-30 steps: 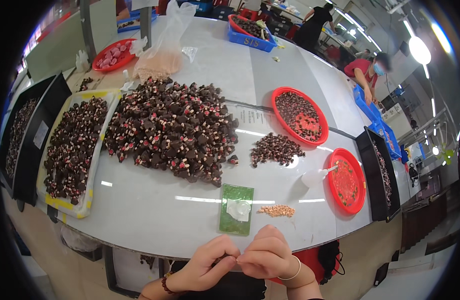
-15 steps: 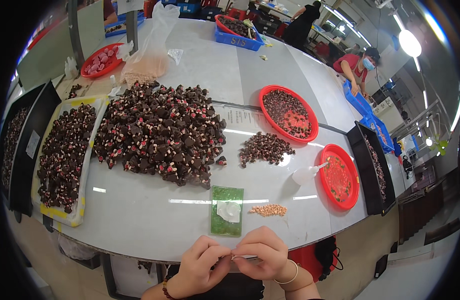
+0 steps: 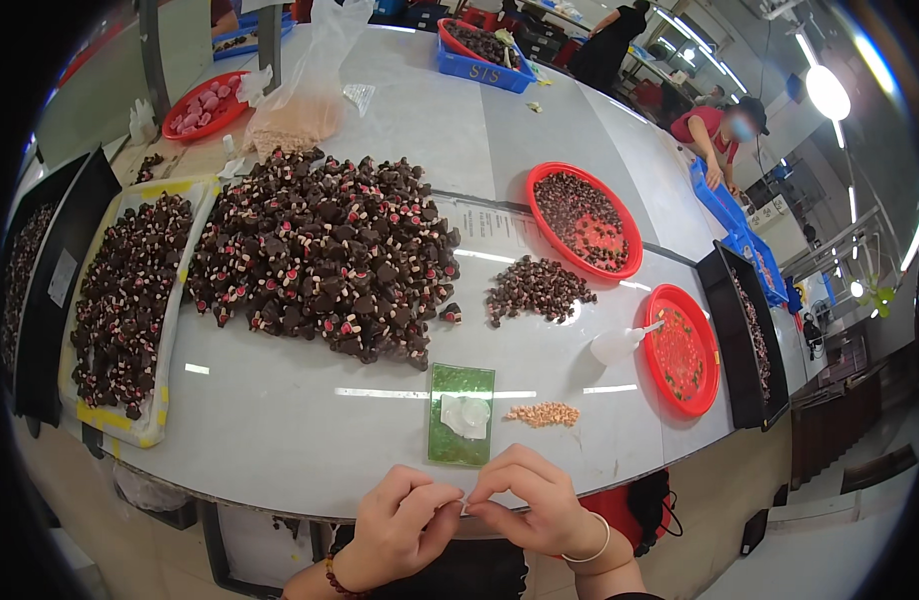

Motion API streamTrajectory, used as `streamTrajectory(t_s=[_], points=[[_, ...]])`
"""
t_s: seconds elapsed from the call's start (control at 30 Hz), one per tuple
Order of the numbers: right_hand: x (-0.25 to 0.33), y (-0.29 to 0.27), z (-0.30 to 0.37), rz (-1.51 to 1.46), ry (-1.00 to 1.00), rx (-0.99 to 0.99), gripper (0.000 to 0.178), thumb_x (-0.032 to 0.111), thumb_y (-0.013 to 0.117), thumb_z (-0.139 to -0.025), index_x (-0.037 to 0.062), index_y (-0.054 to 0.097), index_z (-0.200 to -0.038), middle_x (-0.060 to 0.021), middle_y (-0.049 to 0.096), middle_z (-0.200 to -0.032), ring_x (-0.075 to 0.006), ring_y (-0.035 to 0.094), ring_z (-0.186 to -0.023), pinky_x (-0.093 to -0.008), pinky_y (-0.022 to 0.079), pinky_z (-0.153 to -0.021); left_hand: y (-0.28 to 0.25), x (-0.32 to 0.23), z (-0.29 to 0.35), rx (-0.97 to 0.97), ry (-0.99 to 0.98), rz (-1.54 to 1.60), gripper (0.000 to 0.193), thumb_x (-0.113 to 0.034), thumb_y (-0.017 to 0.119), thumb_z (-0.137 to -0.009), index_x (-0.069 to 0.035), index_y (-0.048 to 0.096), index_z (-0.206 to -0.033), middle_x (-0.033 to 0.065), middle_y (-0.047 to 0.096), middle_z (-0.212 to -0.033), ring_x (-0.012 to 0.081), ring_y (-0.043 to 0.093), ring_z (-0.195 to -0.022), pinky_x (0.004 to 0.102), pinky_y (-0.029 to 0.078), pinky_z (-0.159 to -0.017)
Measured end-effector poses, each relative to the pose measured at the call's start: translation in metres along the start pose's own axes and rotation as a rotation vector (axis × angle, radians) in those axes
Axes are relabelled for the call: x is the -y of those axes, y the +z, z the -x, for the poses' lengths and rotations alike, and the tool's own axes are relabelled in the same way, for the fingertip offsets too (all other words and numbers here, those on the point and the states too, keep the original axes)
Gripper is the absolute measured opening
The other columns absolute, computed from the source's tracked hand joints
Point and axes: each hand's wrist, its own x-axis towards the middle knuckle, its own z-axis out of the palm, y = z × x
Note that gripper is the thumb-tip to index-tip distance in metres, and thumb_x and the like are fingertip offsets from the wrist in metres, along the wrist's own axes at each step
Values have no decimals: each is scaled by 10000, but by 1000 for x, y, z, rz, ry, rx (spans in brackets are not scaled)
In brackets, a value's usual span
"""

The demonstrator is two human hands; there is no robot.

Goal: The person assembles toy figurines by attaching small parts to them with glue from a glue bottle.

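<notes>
Both hands, our left hand [image 3: 405,520] and right hand [image 3: 535,500], pinch one tiny piece together; we should hold it gently near the green pad [image 3: 461,413].

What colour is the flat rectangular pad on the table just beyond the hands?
Green, with a whitish translucent patch on it; the pad shows clearly in the head view.

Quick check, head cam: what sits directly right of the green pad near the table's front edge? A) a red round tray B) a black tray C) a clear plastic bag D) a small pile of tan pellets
D: a small pile of tan pellets lies on the table just right of the green pad, above the two hands, left hand and right hand, pinched together at the edge.
</notes>
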Motion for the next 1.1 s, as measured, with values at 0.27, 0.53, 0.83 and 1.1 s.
streamTrajectory(t_s=[0.27,0.53,0.83,1.1], points=[[5,-27,-11,12,46,53,193,-8,703,-740,31,575,-878,-78,564,-854,-226,556,-778,-299,465,-669,-17,-2,-4,152,-221,374,152,-28,588,-800,-42,604,-950,78,514,-842,164,493,-636,258,420,-556],[14,-11,-12,65,-158,306,176,11,674,-756,24,556,-886,-89,518,-847,-251,529,-783,-319,449,-695,-13,7,0,407,-316,724,28,-56,551,-872,-29,556,-875,54,504,-786,161,482,-699,256,387,-611],[13,-9,-6,118,-175,234,204,-11,679,-723,29,561,-884,-84,526,-852,-249,532,-770,-315,445,-677,-5,3,6,281,-256,671,21,-43,549,-870,-35,552,-889,57,506,-808,165,475,-695,252,382,-616],[-4,-36,-22,296,-40,6,196,-77,627,-654,25,556,-806,-101,548,-821,-291,523,-779,-355,432,-719,-18,2,0,380,-504,853,320,6,425,-870,-5,520,-1175,94,500,-985,172,497,-837,255,405,-767]])
